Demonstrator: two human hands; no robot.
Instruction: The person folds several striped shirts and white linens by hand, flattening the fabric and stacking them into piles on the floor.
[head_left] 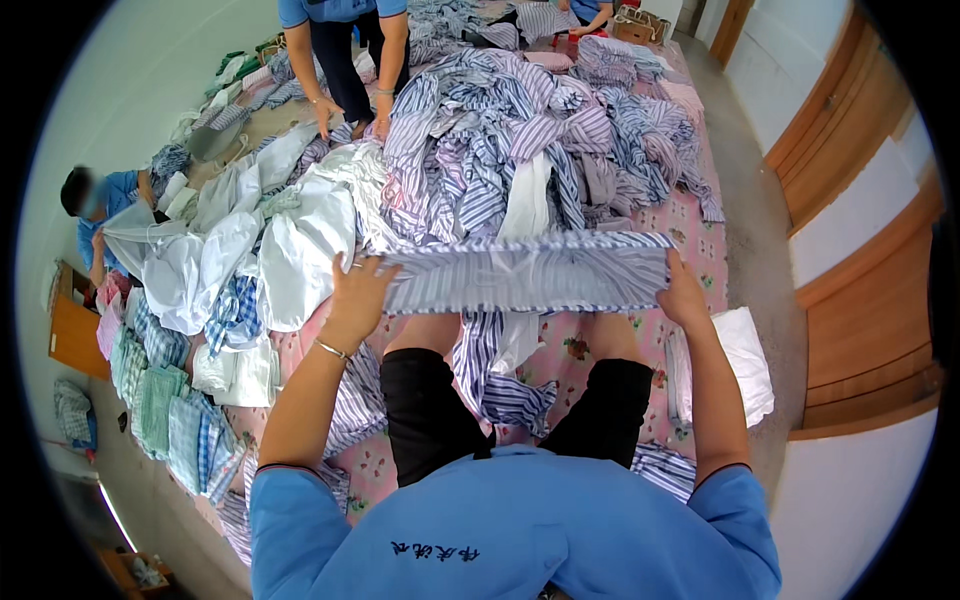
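Note:
A blue-and-white striped garment (520, 275) is stretched sideways between my two hands, above my knees. Its pale, see-through middle shows faint stripes, and the exact kind of garment cannot be made out. My left hand (357, 293) grips its left end, a bracelet on that wrist. At the opposite end, my right hand (683, 290) is closed on the edge. Below hangs more purple-striped cloth (490, 370), between my legs. Directly beyond the garment rises a large heap of striped clothes (480, 130). White bags or cloths (310, 250) lie beside my left hand.
A pink flowered sheet (690, 235) covers the floor under the laundry. Folded checked stacks (185, 430) line the left, and a white folded pile (742, 365) lies at right. One co-worker (345, 50) bends over the far heap; another (110, 220) handles white cloth. Wooden doors (870, 310) stand right.

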